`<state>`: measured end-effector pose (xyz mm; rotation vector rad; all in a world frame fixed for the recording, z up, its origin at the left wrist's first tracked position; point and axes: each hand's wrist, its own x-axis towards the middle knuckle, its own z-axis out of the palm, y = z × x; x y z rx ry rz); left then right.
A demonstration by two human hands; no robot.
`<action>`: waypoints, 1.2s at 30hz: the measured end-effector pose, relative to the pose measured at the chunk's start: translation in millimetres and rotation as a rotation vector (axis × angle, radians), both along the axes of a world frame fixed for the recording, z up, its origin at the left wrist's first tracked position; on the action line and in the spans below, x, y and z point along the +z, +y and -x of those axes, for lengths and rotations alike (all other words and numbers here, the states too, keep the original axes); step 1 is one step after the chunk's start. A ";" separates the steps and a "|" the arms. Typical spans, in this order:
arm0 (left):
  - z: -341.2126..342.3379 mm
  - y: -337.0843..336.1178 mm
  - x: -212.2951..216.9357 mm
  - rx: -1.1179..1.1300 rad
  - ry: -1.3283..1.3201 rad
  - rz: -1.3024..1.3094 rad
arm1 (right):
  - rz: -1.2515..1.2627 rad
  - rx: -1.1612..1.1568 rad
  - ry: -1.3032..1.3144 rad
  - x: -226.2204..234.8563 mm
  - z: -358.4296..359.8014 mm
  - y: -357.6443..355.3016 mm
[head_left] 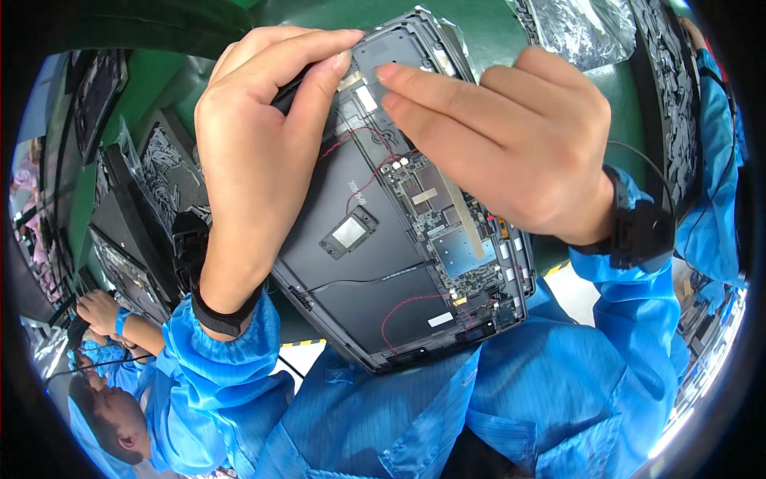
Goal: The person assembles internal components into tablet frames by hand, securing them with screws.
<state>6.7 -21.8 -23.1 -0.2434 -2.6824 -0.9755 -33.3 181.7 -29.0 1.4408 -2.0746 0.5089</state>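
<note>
The left hand [259,120] clamps the upper-left rim of an open device housing [387,251], hiding that edge; the housing lies between both hands. The right hand [527,136] covers its upper right, thumb and fingertip close; I cannot tell whether they pinch anything. Inside it: thin red wire [415,298], flat bluish plate [455,259], oblong module [349,233].

The casing [339,307] is dark grey. Along its right edge, the board [413,185] is blackish, the tape strip [465,219] tan, the plate [456,252] pale blue. The speaker [349,233] is black with a white middle. Near the casing's lower edge, the label [440,320] is white. The counter [624,89] is green; the smock [550,371], bright blue, finely dark-striped.
</note>
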 end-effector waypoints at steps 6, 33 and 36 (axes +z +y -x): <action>-1.8 0.1 -1.8 0.010 0.010 0.004 | 0.007 0.151 -0.074 -6.6 18.0 7.4; 0.5 -0.2 -3.9 -0.009 0.093 0.077 | -0.478 0.071 -0.127 19.0 6.6 7.2; 0.1 1.2 -3.3 -0.012 0.145 0.021 | -0.528 0.020 -0.128 23.4 -3.5 5.6</action>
